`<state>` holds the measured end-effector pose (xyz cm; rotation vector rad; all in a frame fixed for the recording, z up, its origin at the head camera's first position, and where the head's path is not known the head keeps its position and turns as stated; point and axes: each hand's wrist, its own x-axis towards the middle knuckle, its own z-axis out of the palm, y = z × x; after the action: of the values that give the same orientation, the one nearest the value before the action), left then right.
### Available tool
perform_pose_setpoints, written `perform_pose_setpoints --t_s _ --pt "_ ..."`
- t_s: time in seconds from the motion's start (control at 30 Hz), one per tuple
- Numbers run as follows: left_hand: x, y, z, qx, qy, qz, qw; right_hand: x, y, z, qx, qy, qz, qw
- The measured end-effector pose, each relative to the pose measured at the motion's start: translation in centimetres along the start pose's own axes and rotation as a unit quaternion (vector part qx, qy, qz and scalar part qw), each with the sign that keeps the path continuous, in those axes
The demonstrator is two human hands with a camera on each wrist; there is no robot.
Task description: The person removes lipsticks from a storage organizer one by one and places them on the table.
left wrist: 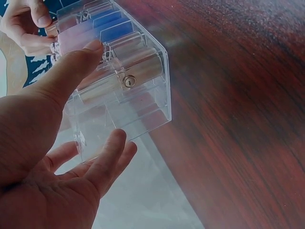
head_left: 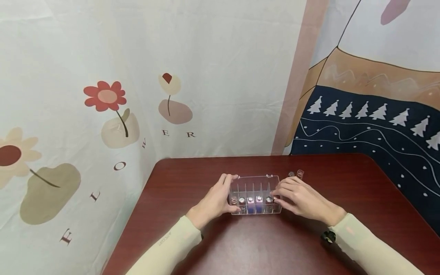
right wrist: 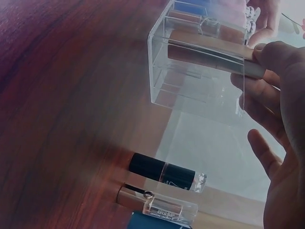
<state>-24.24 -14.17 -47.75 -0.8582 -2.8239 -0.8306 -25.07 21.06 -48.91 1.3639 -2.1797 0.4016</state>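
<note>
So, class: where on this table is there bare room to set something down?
Free: the table left of the left hand, and the near strip between the sleeves. Crowded: around the clear organizer, the right hand and two tubes behind it.

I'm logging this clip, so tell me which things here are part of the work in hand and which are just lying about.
In hand:
- clear divided organizer
- tubes standing in it
- left hand, steadying one end
- right hand, on the end tube

Lying about:
- two loose tubes on the table
- flower curtain
</note>
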Motion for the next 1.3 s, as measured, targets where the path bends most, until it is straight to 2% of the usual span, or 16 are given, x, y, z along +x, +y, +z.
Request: perform_pose_setpoints --t_s 0.23,0.6,0.87,1.1,1.3 --pt "0.0 0.2 -0.2 0.003 -0.004 -0.004 1.0 0.2 -0.1 -0.4 0.018 0.0 0.008 1.0" --pt "0.0 0.2 -0.1 0.016 -0.002 0.004 0.9999 0.3 -0.1 -0.8 0.016 0.008 0.011 1.0" --pt "-0.1 0.2 -0.1 -0.002 -0.008 -0.005 1.0 0.3 -0.2 -1.0 0.015 0.005 0.021 1.0" --pt "-0.1 0.1 0.0 0.002 -0.008 -0.005 1.0 0.3 -0.1 -1.2 0.016 0.026 0.008 0.999" --pt "0.0 0.1 0.1 0.001 -0.006 -0.003 1.0 0.2 -0.1 -1.4 0.017 0.031 0.018 0.999"
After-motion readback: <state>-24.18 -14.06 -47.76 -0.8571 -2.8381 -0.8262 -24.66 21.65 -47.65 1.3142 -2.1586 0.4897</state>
